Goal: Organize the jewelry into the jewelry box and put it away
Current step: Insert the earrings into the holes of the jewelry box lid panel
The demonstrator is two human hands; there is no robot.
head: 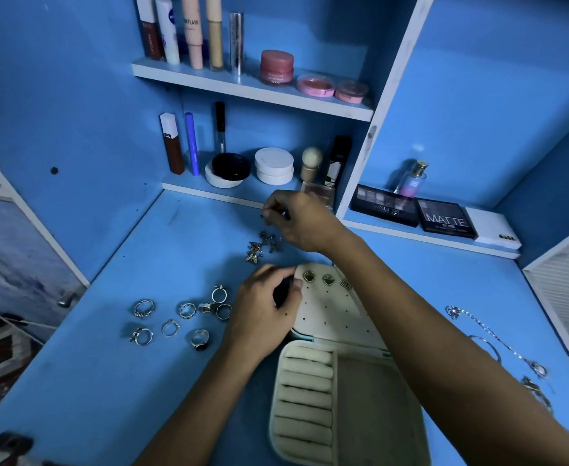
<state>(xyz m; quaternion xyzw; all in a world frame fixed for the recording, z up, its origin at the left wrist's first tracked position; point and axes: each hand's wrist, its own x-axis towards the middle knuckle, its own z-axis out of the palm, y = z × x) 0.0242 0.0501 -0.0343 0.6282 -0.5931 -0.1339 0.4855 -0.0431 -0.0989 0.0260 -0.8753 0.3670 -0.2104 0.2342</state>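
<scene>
Now earrings being sorted at the jewelry box.
Small earring is being pinched in right grip; box lid edge is being pinched by left grip.

We see a bright blue desk with white-edged shelves. At the lower middle lies a cream jewelry box, its lid dotted with small dark holes. Left of it, silver rings; at the upper middle, pink jars; at the right, black palettes.
</scene>
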